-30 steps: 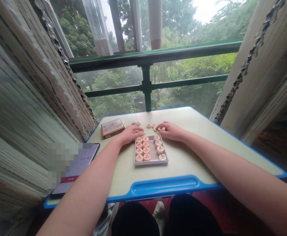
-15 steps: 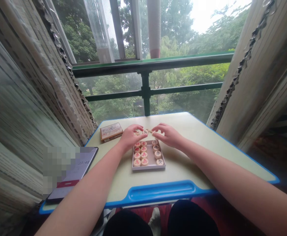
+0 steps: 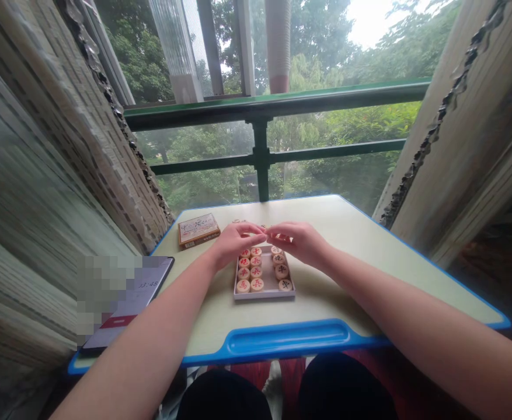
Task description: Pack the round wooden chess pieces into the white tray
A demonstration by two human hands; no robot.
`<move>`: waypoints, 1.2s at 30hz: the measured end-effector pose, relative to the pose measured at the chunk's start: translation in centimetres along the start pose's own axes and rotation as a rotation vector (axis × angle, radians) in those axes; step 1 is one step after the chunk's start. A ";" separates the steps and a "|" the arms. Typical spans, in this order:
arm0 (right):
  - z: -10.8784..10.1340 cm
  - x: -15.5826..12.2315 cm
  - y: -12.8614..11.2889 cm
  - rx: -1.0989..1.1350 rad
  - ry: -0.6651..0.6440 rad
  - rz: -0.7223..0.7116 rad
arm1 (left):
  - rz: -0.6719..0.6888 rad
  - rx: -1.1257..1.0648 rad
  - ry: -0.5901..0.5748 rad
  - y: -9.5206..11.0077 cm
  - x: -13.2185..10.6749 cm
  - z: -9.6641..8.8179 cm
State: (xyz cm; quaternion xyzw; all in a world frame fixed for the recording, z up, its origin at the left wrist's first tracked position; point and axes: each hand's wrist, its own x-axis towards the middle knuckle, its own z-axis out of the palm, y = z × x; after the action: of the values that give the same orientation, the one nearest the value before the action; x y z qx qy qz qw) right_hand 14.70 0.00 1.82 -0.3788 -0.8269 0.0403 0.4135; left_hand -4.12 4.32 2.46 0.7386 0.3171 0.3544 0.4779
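Observation:
A shallow white box (image 3: 264, 294) stands on the table, with round wooden Chinese chess pieces inside. Red-lettered pieces (image 3: 257, 284) fill two columns at its left, and black-lettered pieces (image 3: 282, 271) make one column at its right; a gap lies between them. Over the far end of the box my left hand (image 3: 238, 242) and my right hand (image 3: 298, 238) meet, fingertips almost touching. The fingers of both are curled and closed; whatever they grip is hidden. Just beyond the fingers, a few loose chess pieces (image 3: 263, 227) peek out, mostly covered.
A printed cardboard box lid (image 3: 198, 228) lies at the far left of the pale table (image 3: 352, 262). A phone or tablet (image 3: 144, 297) rests at the left edge, beside my left forearm. The blue pen trough (image 3: 288, 340) runs along the front. Curtains flank the table; a green railing stands behind.
My two hands have come together, and their fingers have closed inward over the loose pieces beyond the box. The pieces in the box look the same. The view has shifted slightly.

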 end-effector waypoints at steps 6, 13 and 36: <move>-0.5 0.0 -0.4 -0.054 0.057 -0.002 | -0.003 0.022 0.007 -0.1 0.0 -0.1; -0.9 0.3 -0.8 -0.006 0.023 0.057 | -0.011 0.013 0.011 0.1 -0.3 0.2; -4.5 -0.1 -3.5 -0.008 -0.784 0.095 | -0.091 0.275 0.258 -3.5 0.8 -2.1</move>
State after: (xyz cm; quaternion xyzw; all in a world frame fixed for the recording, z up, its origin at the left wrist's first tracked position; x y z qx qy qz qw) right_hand 15.91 -3.69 6.03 -0.3741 -0.9039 0.1976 0.0627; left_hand -5.85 7.17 0.04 0.7304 0.4541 0.3774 0.3433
